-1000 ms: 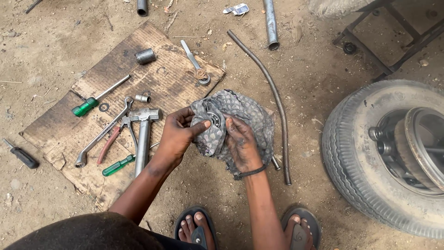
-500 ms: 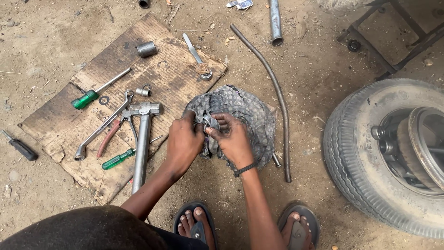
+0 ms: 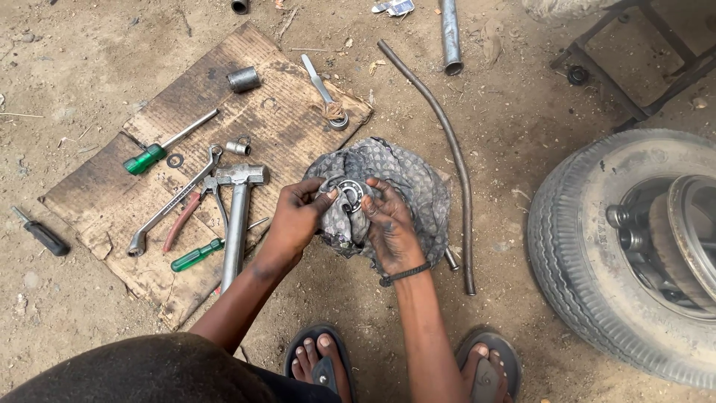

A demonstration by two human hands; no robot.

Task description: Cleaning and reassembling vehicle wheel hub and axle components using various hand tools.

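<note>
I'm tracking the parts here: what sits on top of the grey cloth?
A round metal bearing rests on the grey cloth, held between the left hand and right hand. The hands cover the cloth beneath them.

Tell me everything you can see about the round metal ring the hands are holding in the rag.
The metal ring looks like a bearing: a steel-coloured ring with a dark open centre, grimy. It sits face-up on the patterned grey rag, which is bunched around it over the dirt ground. The left hand and right hand pinch its edges through the cloth.
</note>
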